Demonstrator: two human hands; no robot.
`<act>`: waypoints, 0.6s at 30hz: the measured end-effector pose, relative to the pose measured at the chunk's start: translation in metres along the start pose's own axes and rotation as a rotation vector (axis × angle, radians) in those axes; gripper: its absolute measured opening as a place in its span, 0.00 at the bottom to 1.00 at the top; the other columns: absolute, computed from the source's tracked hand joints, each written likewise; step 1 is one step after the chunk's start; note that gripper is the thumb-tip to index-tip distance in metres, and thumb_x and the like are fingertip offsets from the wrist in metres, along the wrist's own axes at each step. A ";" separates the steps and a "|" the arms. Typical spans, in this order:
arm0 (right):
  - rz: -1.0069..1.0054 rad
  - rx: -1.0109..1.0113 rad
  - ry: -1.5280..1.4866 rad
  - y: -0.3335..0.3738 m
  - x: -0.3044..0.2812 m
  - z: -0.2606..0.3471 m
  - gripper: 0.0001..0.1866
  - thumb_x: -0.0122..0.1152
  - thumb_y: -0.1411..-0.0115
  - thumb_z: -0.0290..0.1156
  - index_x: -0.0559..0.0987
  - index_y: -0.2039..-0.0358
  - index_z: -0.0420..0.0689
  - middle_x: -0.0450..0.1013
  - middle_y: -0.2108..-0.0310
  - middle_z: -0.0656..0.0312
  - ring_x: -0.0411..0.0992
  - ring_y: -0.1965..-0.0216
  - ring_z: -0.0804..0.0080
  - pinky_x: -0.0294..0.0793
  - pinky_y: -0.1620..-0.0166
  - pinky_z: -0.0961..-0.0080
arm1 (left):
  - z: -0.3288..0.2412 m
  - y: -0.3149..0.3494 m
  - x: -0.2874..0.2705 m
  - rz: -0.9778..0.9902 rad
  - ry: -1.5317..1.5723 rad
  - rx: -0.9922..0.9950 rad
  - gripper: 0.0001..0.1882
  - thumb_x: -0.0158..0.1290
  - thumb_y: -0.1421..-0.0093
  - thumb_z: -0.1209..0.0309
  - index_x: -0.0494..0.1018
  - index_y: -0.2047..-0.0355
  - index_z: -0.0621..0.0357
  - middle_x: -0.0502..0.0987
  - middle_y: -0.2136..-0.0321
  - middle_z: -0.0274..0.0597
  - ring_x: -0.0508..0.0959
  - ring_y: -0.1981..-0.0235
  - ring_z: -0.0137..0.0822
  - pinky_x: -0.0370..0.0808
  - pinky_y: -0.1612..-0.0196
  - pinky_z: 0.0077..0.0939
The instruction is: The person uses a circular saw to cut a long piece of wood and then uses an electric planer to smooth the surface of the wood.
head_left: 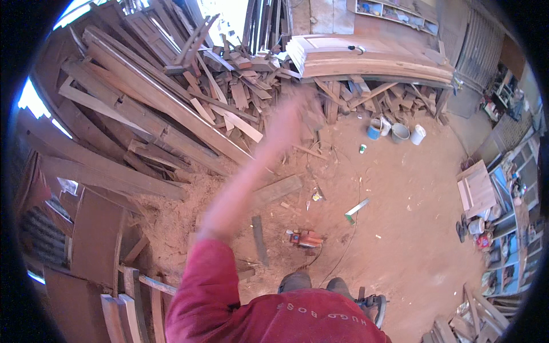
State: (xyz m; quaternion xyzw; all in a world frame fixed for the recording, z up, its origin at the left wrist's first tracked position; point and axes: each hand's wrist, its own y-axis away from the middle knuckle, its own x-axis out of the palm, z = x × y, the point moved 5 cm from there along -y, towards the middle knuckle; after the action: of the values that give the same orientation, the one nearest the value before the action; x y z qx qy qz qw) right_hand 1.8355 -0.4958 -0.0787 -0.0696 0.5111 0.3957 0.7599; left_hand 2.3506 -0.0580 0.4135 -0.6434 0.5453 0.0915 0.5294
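My left arm (251,166), in a red sleeve, stretches forward over the floor. At its end my left hand (303,106) is smeared by motion, so its fingers and anything in them cannot be made out. It appears in front of the scrap wood heap (243,86), left of a bench with a stack of wooden panels (372,57); whether it touches anything is unclear. My right hand is out of sight. By my right side, past the red shirt (297,320), a dark rounded object (374,306) shows partly, its kind unclear.
An orange corded power tool (307,239) and a try square with a green handle (357,211) lie on the dusty floor. Long timbers (154,103) lean at left. Buckets (400,132) stand before the bench; cluttered blue shelves (509,228) line the right.
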 end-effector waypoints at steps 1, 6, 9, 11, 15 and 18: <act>0.011 -0.007 0.003 -0.004 0.003 -0.001 0.30 0.69 0.51 0.45 0.79 0.53 0.37 0.79 0.60 0.38 0.78 0.55 0.43 0.77 0.53 0.53 | 0.008 0.065 0.068 0.122 0.052 0.144 0.23 0.55 0.41 0.67 0.69 0.47 0.65 0.77 0.55 0.62 0.77 0.51 0.55 0.71 0.47 0.49; 0.038 -0.049 0.039 -0.027 -0.011 -0.031 0.30 0.68 0.51 0.45 0.79 0.52 0.37 0.79 0.60 0.38 0.78 0.55 0.43 0.77 0.53 0.53 | 0.075 0.561 0.205 0.753 0.126 -0.722 0.24 0.52 0.39 0.58 0.75 0.49 0.62 0.77 0.53 0.65 0.78 0.50 0.57 0.73 0.48 0.52; 0.075 -0.104 0.045 -0.044 -0.010 -0.040 0.30 0.68 0.51 0.46 0.79 0.52 0.37 0.79 0.60 0.38 0.78 0.55 0.43 0.76 0.52 0.54 | 0.068 0.840 0.124 0.972 -0.227 -1.200 0.30 0.54 0.42 0.47 0.79 0.54 0.62 0.80 0.57 0.59 0.80 0.54 0.55 0.75 0.50 0.49; 0.084 -0.130 0.061 -0.058 -0.014 -0.052 0.30 0.68 0.51 0.46 0.79 0.52 0.37 0.79 0.60 0.38 0.78 0.55 0.43 0.76 0.52 0.54 | 0.041 0.945 0.053 1.024 -0.420 -1.358 0.35 0.56 0.44 0.39 0.81 0.58 0.62 0.83 0.60 0.56 0.82 0.56 0.54 0.77 0.50 0.46; 0.162 -0.244 0.118 -0.073 -0.011 -0.072 0.31 0.68 0.51 0.46 0.79 0.52 0.37 0.79 0.60 0.38 0.78 0.55 0.43 0.76 0.52 0.54 | -0.017 1.053 -0.044 0.686 -0.040 -1.769 0.31 0.61 0.47 0.46 0.80 0.53 0.59 0.82 0.57 0.54 0.83 0.56 0.46 0.79 0.55 0.45; 0.184 -0.383 0.203 -0.092 -0.023 -0.083 0.31 0.67 0.51 0.47 0.79 0.51 0.37 0.79 0.60 0.38 0.78 0.55 0.43 0.76 0.52 0.54 | -0.082 1.038 -0.004 -0.080 0.011 -1.849 0.16 0.57 0.42 0.61 0.82 0.67 0.65 0.83 0.71 0.47 0.82 0.68 0.38 0.76 0.63 0.38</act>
State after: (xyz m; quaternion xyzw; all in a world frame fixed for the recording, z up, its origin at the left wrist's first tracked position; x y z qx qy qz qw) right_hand 1.8338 -0.6129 -0.1262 -0.2050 0.5049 0.5439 0.6381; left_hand 1.4817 0.0415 -0.1524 -0.8288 0.2354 0.4690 -0.1943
